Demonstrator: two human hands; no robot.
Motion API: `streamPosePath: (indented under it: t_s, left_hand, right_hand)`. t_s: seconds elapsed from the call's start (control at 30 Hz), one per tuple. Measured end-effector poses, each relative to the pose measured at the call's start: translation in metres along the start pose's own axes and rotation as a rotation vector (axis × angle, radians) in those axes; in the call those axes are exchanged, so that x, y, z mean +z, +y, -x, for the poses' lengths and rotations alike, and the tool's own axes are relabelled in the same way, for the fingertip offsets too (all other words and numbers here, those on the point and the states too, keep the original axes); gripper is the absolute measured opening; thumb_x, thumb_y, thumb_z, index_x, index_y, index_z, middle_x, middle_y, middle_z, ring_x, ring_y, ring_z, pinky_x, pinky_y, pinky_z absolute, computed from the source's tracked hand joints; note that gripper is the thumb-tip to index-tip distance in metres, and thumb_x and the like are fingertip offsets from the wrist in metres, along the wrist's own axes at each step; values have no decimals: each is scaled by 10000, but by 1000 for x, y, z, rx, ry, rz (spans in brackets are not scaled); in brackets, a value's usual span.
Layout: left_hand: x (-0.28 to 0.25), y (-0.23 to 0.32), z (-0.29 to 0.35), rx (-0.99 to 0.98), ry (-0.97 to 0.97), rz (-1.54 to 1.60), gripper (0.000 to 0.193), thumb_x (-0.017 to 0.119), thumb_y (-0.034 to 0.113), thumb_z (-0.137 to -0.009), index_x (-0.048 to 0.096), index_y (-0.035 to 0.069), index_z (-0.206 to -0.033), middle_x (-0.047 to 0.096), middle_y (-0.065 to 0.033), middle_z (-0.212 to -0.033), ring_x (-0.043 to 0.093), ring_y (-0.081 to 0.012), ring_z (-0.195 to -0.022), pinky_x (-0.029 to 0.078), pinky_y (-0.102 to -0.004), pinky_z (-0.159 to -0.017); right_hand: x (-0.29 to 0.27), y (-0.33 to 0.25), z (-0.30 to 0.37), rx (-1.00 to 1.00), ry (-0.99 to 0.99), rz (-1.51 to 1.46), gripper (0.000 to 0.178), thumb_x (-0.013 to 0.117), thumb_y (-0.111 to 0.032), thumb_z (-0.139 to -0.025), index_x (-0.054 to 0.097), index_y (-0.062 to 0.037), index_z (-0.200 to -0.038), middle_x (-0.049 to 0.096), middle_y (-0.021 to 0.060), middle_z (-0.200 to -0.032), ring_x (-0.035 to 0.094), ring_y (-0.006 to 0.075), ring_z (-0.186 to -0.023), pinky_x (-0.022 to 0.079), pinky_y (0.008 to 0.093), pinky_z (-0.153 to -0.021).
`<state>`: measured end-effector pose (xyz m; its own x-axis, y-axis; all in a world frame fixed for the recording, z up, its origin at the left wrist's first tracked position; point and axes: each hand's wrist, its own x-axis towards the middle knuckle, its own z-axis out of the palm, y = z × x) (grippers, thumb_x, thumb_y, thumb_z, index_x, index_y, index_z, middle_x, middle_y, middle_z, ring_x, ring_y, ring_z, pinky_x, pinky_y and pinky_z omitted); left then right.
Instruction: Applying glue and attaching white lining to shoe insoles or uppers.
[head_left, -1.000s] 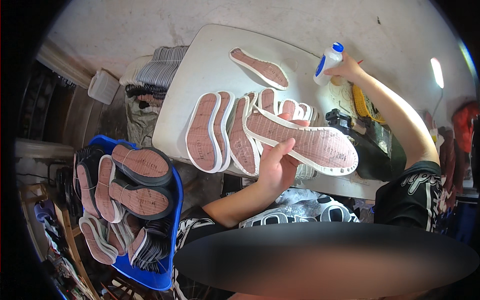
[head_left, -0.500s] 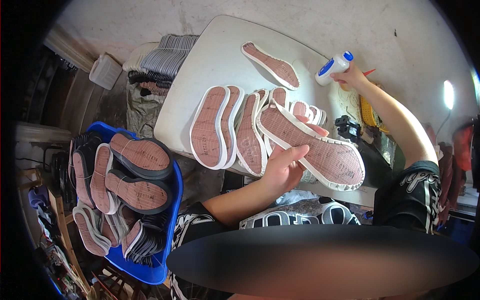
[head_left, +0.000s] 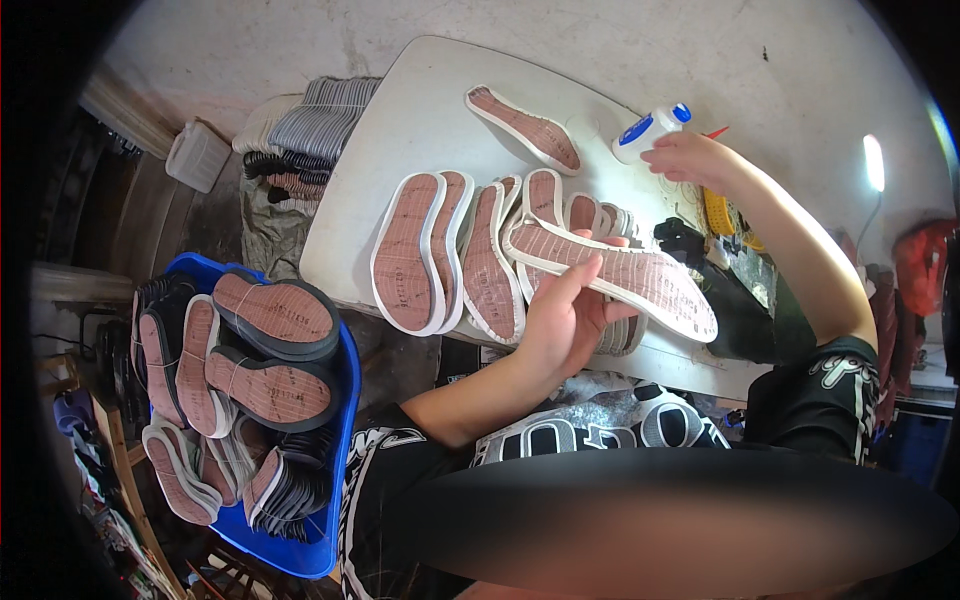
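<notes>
Left hand [head_left: 565,320] is gripping a sole [head_left: 610,275] over the bench [head_left: 400,130]. Right hand [head_left: 695,160], at 1 o'clock, is holding a bottle [head_left: 650,130] in a closed grip.

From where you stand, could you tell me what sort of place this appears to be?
Probably a small shoe-making workshop. The left hand holds a white-rimmed shoe sole over a white table spread with more soles, the right hand grips a glue bottle, and a blue crate is full of soles.
</notes>
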<state>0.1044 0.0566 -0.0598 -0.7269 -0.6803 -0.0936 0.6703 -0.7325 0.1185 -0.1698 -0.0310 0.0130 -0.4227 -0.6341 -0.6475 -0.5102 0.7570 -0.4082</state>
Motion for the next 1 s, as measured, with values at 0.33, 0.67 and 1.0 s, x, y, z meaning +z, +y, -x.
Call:
streamPosePath:
  t_s: [0.33,0.67,1.0]
  left_hand:
    - [23,-12,12,-53,-70,-99,361,446,123,-944,387,26,-1287,525,-113,-1208,583,-210,-1075,571,-339,-809]
    - [18,-53,5,101,-318,-1043,279,509,121,-871,483,-16,-1113,439,-124,-1191,490,-189,-1057,415,-324,-902]
    - [64,-65,13,70,-373,-1232,301,472,105,-868,513,-17,-1140,557,-66,-908,530,-125,-832,429,-278,-741]
  right_hand:
    - [65,27,186,-815,-50,338,634,635,-398,-867,432,1,-1315,604,173,-1098,616,296,-945,474,382,-846]
    - [161,141,175,-886,62,-764,1047,865,-253,-628,236,9,-1423,352,127,-1411,349,213,-1325,260,346,-1099]
    - [184,173,174,-1160,160,-816,1003,809,-289,-724,189,16,-1452,257,196,-1477,268,287,-1380,236,393,-1118]
